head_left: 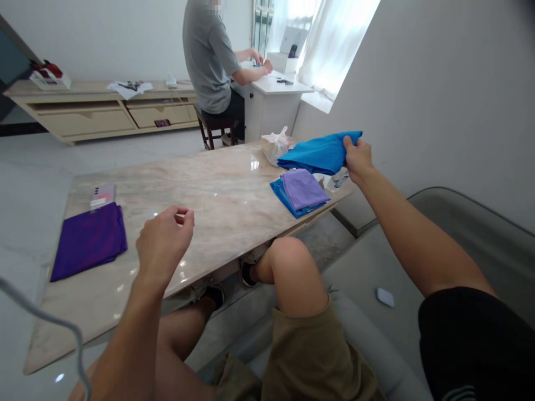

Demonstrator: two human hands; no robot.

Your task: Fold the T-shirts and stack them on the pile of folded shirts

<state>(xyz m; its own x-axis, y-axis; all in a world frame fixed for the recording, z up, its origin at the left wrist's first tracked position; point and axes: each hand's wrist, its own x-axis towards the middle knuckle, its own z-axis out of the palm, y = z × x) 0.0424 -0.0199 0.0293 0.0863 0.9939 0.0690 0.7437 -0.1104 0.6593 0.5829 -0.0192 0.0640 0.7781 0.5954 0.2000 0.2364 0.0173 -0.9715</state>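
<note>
Currently the right hand pinches one corner of a bright blue cloth, fingers pressed together on the fabric, holding it lifted just above the far right end of the marble table. Directly below it lies a folded stack: a lilac cloth resting on a blue cloth. A white plastic bag sits just beside the lifted cloth. The left hand hovers above the table's near edge, fingers curled loosely, holding nothing. A folded purple cloth lies at the table's left end, a phone touching its far edge. Another person sits at a white desk beyond.
</note>
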